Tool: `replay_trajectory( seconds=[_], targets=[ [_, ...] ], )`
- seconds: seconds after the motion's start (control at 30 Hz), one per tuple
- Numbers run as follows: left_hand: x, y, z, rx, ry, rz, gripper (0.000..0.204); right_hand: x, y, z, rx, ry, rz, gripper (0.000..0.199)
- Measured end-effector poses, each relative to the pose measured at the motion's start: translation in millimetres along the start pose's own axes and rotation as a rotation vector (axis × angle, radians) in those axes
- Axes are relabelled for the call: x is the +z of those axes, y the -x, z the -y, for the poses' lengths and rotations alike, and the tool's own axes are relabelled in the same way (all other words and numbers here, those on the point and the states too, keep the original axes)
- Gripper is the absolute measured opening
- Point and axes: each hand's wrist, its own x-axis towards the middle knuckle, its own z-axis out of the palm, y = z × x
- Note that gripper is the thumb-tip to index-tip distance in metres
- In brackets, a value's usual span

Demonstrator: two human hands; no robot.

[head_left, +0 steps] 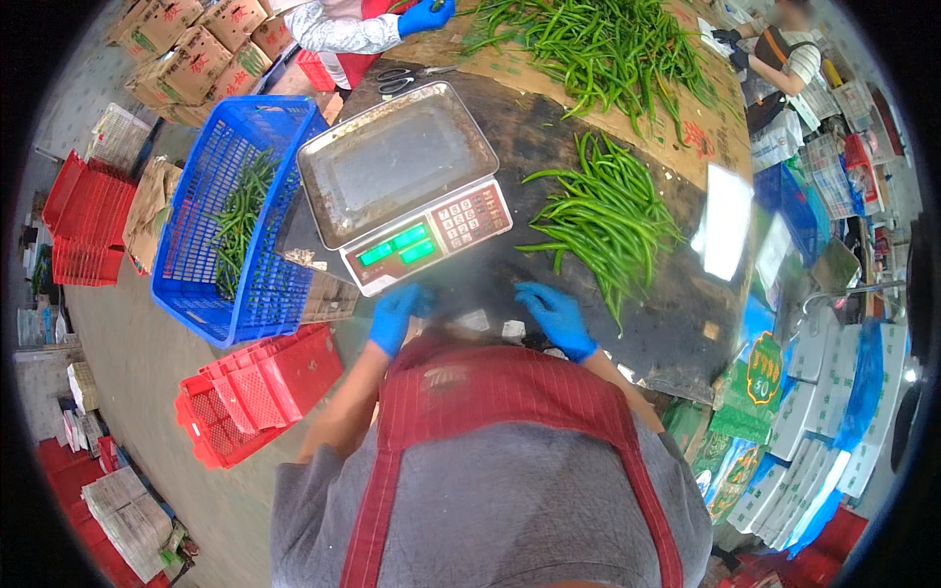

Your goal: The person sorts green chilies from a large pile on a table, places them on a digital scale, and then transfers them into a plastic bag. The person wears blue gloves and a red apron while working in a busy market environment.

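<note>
My left hand, in a blue glove, is at the table's near edge, just below the front of a digital scale. Its fingers look stretched out and are partly blurred; I see nothing in them. My right hand, gloved in blue too, is open over the dark table edge with its fingers extended. The scale has a lit green display and a bare, worn metal pan. Right of it lies a loose bunch of long green chili peppers, nearest to my right hand but apart from it.
A large pepper heap covers cardboard at the far side, near scissors. A blue crate with some peppers stands left, above red crates. Two co-workers are across the table; one has a blue-gloved hand.
</note>
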Motion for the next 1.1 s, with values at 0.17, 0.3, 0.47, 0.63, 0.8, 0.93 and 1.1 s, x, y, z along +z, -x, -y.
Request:
replay_trajectory(
  seconds=[0.17,0.3,0.47,0.63,0.8,0.93,1.1],
  targets=[
    [5,1,14,-0.009,-0.067,0.023,0.027,21,-71,8,-0.382,0.353,-0.265,0.047],
    [9,6,26,-0.032,-0.002,0.029,0.027,21,-136,-10,-0.233,0.177,-0.262,0.055],
    [0,3,25,0.012,-0.023,-0.016,0.022,17,-168,-24,-0.137,-0.084,-0.148,0.047],
    [-2,3,27,0.001,-0.019,-0.072,0.023,20,-176,-37,-0.136,0.074,-0.187,0.045],
    [3,-3,28,-0.052,-0.026,0.001,0.027,26,-174,-30,-0.154,0.202,-0.212,0.045],
    [9,-8,21,-0.007,-0.071,0.088,0.027,21,-178,-26,-0.148,0.207,-0.178,0.047],
    [8,-19,18,0.098,-0.272,0.148,0.026,19,-148,-22,-0.240,0.203,-0.297,0.058]
  ],
)
